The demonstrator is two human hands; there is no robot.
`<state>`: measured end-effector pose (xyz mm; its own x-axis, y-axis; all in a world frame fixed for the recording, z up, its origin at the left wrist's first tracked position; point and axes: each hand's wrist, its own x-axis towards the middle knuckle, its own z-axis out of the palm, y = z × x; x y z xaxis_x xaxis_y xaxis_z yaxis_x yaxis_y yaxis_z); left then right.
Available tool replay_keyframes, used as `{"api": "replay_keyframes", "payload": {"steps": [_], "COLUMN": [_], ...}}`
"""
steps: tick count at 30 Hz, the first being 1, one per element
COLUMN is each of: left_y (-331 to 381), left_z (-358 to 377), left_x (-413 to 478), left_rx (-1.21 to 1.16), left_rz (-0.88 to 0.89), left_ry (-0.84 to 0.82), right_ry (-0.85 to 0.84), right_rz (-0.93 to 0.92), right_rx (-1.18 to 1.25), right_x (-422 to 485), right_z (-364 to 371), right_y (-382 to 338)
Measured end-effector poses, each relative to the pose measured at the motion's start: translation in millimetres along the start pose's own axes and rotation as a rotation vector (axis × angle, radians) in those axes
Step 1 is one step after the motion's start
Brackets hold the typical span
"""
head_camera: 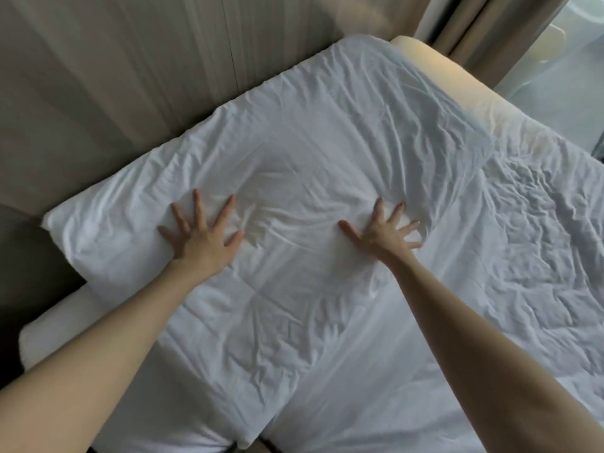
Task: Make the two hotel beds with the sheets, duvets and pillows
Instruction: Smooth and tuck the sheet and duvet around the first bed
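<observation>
My left hand (pixel 199 237) and right hand (pixel 384 235) press flat on duvet (pixel 310 142) beside headboard (pixel 98 93); grips wide open, fingers spread, holding nothing.

Beige panelled wall (pixel 114 76) at upper left — tan curtains (pixel 483 24) hang in folds, upper right.

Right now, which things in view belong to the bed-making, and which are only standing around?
Part of the job:
- duvet
- left hand and right hand, pressed flat on it
- wrinkled sheet
- bare mattress edge

Only nearby:
- beige headboard
- curtain
</observation>
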<state>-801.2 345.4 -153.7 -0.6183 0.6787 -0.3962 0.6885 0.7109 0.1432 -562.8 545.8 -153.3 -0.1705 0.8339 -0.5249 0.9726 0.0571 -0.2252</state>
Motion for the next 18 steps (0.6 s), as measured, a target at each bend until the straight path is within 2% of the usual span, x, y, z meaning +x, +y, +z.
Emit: {"api": "replay_keyframes", "payload": {"steps": [2, 4, 6, 12, 18], "left_y": [-20.3, -37.3, -49.4, -63.8, -66.3], "left_z": [17.7, 33.6, 46.0, 66.4, 76.7], "left_x": [-25.4, -50.0, -70.3, -118.0, -167.5], "left_rx": [0.031, 0.060, 0.087, 0.086, 0.039], "left_rz": [-0.011, 0.008, 0.043, 0.149, 0.108], "left_ry": [0.024, 0.031, 0.021, 0.108, -0.040], "right_ry": [-0.001, -0.050, -0.108, -0.152, -0.129], "right_rz": [-0.090, -0.299, -0.427, -0.568, -0.697], "right_rx": [-0.055, -0.146, -0.203, -0.376, -0.397], "right_x": [-27.1, -67.4, -109.7, -162.6, -201.8], "right_z": [16.5, 52.9, 92.6, 135.1, 157.6], "right_y": [-18.4, -31.8, -36.0, -17.2, 16.1]}}
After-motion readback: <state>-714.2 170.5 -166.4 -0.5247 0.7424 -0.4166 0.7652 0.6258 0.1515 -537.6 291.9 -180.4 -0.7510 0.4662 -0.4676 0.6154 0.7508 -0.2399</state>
